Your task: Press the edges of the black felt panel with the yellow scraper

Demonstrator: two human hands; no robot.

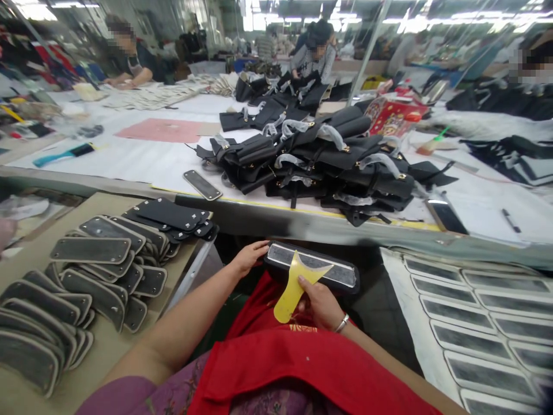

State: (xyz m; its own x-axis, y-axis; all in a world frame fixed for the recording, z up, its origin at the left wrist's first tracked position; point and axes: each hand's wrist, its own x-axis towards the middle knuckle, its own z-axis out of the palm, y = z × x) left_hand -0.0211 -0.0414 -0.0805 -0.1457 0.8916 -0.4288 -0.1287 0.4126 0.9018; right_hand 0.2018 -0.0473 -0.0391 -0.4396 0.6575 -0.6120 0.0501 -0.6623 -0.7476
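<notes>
Over my lap lies a long black rounded panel (pixel 341 275) with a grey inset framed by a white line. At its left end is my left hand (pixel 251 257), gripping the edge with fingers stretched along it; part of the thumb side is hard to see. My right hand (pixel 320 305) is closed around a yellow flat plastic scraper (pixel 286 301) with a notched, flared top. That flared end overlaps the panel's middle; whether it touches the surface I cannot tell.
To the left, a board (pixel 149 346) bears piles of grey riveted panels (pixel 93 250) and black ones (pixel 166 213). On the right is a sheet with rows of dark panels (pixel 475 340). Black bags (pixel 302 155) are heaped on the table ahead, near a phone (pixel 447 216). Co-workers sit beyond.
</notes>
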